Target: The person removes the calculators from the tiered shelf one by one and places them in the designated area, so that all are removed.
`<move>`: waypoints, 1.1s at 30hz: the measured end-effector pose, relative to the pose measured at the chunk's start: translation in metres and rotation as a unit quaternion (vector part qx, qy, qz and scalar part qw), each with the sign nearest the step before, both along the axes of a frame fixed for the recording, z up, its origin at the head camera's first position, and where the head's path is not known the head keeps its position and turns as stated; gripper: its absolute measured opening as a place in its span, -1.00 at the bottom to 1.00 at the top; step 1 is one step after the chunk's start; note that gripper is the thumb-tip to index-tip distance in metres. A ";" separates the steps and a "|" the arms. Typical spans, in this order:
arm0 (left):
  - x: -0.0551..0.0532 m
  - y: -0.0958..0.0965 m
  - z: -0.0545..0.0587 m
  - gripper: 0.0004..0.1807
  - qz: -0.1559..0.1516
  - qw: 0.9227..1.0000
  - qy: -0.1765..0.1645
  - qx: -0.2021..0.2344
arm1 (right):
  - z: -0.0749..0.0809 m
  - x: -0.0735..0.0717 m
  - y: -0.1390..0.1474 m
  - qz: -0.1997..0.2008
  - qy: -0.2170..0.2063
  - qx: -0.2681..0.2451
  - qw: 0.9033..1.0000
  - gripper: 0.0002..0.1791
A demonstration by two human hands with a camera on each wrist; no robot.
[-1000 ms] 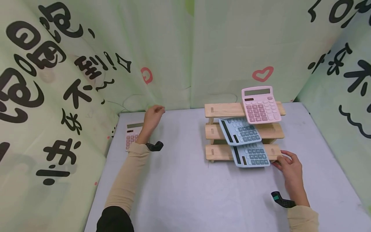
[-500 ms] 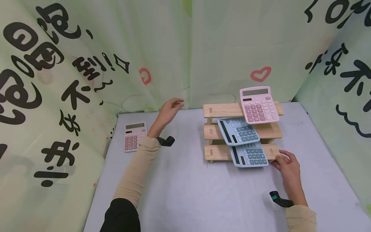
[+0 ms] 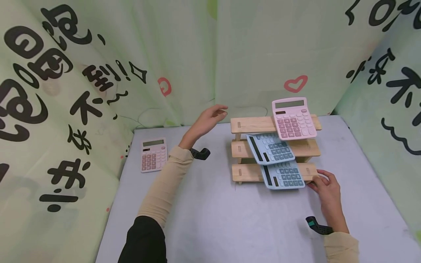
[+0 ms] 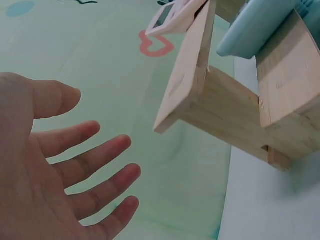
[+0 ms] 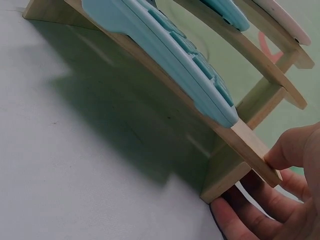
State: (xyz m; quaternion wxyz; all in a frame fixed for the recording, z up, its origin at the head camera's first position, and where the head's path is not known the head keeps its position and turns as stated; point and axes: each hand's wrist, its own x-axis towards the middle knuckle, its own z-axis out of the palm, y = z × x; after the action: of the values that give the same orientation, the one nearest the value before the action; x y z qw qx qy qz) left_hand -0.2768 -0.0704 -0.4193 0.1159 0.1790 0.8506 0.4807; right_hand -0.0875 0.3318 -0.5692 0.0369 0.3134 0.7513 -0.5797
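Observation:
A three-tier wooden stand (image 3: 242, 149) carries a pink calculator (image 3: 294, 120) on its top tier, a blue calculator (image 3: 271, 148) on the middle one and another blue calculator (image 3: 283, 176) on the lowest. My right hand (image 3: 330, 195) grips the right end of the lowest tier; in the right wrist view its thumb (image 5: 292, 145) lies on top of the board and fingers curl below. My left hand (image 3: 207, 122) hangs in the air left of the top tier, holding nothing. In the left wrist view its fingers (image 4: 107, 187) are spread and slightly bent, apart from the stand.
A second pink calculator (image 3: 154, 155) lies flat at the left of the white-covered table (image 3: 210, 219). Printed curtains (image 3: 184, 65) hang behind the table and along both sides.
My left hand has moved right, from over the pink calculator on the table toward the stand, uncovering that calculator. My right hand has kept its hold on the stand.

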 end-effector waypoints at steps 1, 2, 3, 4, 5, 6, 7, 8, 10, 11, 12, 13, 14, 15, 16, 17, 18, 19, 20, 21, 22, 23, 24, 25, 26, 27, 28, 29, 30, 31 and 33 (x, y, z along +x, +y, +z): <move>-0.001 0.003 0.002 -0.49 -0.005 1.000 -0.001 -0.002 | 0.000 0.000 0.000 0.000 0.000 0.000 1.000 -0.39; -0.002 0.006 0.003 -0.48 -0.011 1.000 0.000 -0.003 | 0.000 0.000 0.000 -0.001 0.000 -0.001 1.000 -0.39; -0.002 0.009 0.005 -0.48 -0.016 1.000 -0.001 -0.005 | 0.000 0.000 0.000 -0.001 -0.001 -0.001 1.000 -0.39; -0.003 0.012 0.006 -0.48 -0.022 1.000 -0.001 -0.005 | 0.000 0.000 0.001 -0.002 -0.001 -0.001 1.000 -0.39; -0.004 0.016 0.007 -0.48 -0.027 1.000 -0.003 -0.004 | 0.000 -0.001 0.000 -0.003 -0.002 -0.001 1.000 -0.39; -0.006 0.019 0.007 -0.48 -0.031 1.000 -0.002 -0.006 | 0.000 -0.001 0.000 -0.004 -0.002 -0.001 1.000 -0.39; -0.007 0.022 0.008 -0.48 -0.035 0.999 -0.002 -0.006 | 0.000 -0.001 0.000 -0.005 -0.002 0.000 1.000 -0.39; -0.008 0.026 0.008 -0.48 -0.038 0.999 -0.003 -0.006 | 0.000 -0.002 0.000 -0.007 -0.002 0.000 1.000 -0.39; -0.010 0.033 0.009 -0.48 -0.044 0.999 -0.004 -0.006 | 0.000 -0.002 0.000 -0.008 -0.003 0.000 1.000 -0.39; -0.011 0.037 0.009 -0.49 -0.047 0.999 -0.006 -0.005 | 0.000 -0.002 0.000 -0.008 -0.004 0.000 1.000 -0.39; -0.012 0.040 0.010 -0.49 -0.049 0.999 -0.007 -0.005 | 0.001 -0.002 0.001 -0.008 -0.004 0.000 1.000 -0.38; -0.013 0.044 0.010 -0.49 -0.051 0.999 -0.007 -0.004 | 0.001 -0.002 0.001 -0.007 -0.006 0.000 1.000 -0.38; -0.014 0.047 0.010 -0.49 -0.052 0.999 -0.008 -0.003 | 0.000 -0.002 0.000 -0.007 -0.008 0.000 1.000 -0.38; -0.015 0.051 0.010 -0.50 -0.053 0.999 -0.007 -0.003 | 0.000 -0.002 0.000 -0.007 -0.009 0.000 1.000 -0.37; -0.015 0.055 0.011 -0.51 -0.053 0.999 -0.008 -0.001 | 0.000 -0.002 0.000 -0.007 -0.010 0.000 1.000 -0.37; -0.016 0.058 0.011 -0.51 -0.053 0.999 -0.007 -0.001 | 0.000 -0.002 0.000 -0.007 -0.011 0.001 1.000 -0.37; -0.017 0.061 0.011 -0.51 -0.052 0.999 -0.005 -0.001 | 0.000 -0.002 0.000 -0.007 -0.011 0.001 1.000 -0.37; -0.018 0.065 0.011 -0.51 -0.051 0.999 -0.006 0.001 | 0.000 -0.002 0.000 -0.007 -0.012 0.002 1.000 -0.37; -0.019 0.068 0.011 -0.50 -0.051 0.999 -0.007 0.004 | 0.000 -0.002 0.000 -0.007 -0.011 0.001 1.000 -0.36; -0.019 0.072 0.011 -0.50 -0.051 0.999 -0.010 0.009 | 0.000 -0.002 0.001 -0.007 -0.010 0.000 1.000 -0.36; -0.020 0.075 0.011 -0.50 -0.050 0.999 -0.013 0.015 | 0.001 -0.002 0.001 -0.008 -0.011 -0.002 1.000 -0.36; -0.021 0.078 0.010 -0.50 -0.050 0.998 -0.015 0.020 | 0.001 -0.002 0.001 -0.009 -0.010 -0.003 1.000 -0.36; -0.021 0.082 0.010 -0.50 -0.049 0.998 -0.019 0.025 | 0.001 -0.002 0.001 -0.009 -0.010 -0.004 1.000 -0.36; -0.022 0.086 0.009 -0.50 -0.047 0.998 -0.024 0.029 | 0.001 -0.002 0.001 -0.010 -0.011 -0.005 1.000 -0.36; -0.022 0.089 0.009 -0.50 -0.046 0.998 -0.028 0.033 | 0.001 -0.002 0.001 -0.010 -0.011 -0.006 1.000 -0.37; -0.022 0.092 0.009 -0.50 -0.046 0.998 -0.030 0.033 | 0.001 -0.002 0.001 -0.011 -0.012 -0.006 1.000 -0.37; -0.022 0.096 0.009 -0.50 -0.044 0.998 -0.031 0.038 | 0.000 -0.002 0.000 -0.011 -0.011 -0.006 1.000 -0.37; -0.022 0.099 0.009 -0.51 -0.045 0.998 -0.035 0.039 | 0.000 -0.002 0.000 -0.009 -0.009 -0.005 1.000 -0.37; -0.022 0.102 0.009 -0.51 -0.045 0.998 -0.038 0.039 | 0.000 -0.002 0.000 -0.008 -0.008 -0.004 1.000 -0.37; -0.022 0.106 0.009 -0.51 -0.044 0.997 -0.038 0.040 | 0.000 -0.001 0.000 -0.007 -0.006 -0.004 1.000 -0.37; -0.022 0.113 0.008 -0.51 -0.040 0.998 -0.039 0.039 | -0.001 -0.002 0.000 -0.007 -0.002 -0.006 1.000 -0.38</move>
State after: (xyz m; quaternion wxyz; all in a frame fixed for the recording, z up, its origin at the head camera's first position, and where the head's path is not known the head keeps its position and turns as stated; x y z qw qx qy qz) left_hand -0.2991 0.0426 -0.4110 0.1609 0.1979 0.8183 0.5150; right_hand -0.0891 0.3314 -0.5704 0.0359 0.3198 0.7455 -0.5836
